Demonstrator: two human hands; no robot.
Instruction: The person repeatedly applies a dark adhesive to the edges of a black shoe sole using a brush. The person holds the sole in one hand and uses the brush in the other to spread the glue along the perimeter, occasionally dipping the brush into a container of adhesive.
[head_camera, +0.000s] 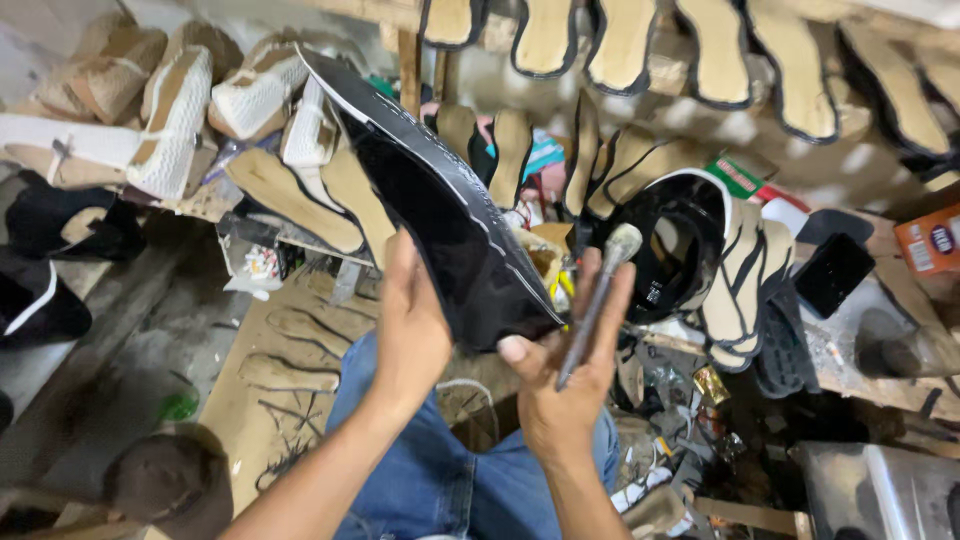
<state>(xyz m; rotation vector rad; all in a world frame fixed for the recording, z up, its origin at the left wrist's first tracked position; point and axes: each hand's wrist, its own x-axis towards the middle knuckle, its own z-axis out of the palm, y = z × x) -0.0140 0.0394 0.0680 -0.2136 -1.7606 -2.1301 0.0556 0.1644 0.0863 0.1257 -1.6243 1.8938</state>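
Note:
A glossy black shoe-upper piece (430, 200) with a pale stitched edge is held up in front of me, tilted from upper left to lower right. My left hand (410, 330) presses flat against its left underside. My right hand (565, 375) pinches its lower right corner with the thumb while the fingers grip a thin brush (597, 300) whose worn bristle head points up. Blue jeans (440, 470) on my lap show below both hands.
Tan insoles with black edging (620, 45) hang in rows above and lean behind (590, 150). White woven shoe uppers (180, 120) pile at left. A black shoe (680, 240) sits right. Cardboard with cut-out sole shapes (290, 370) lies lower left; a metal tin (880, 490) lower right.

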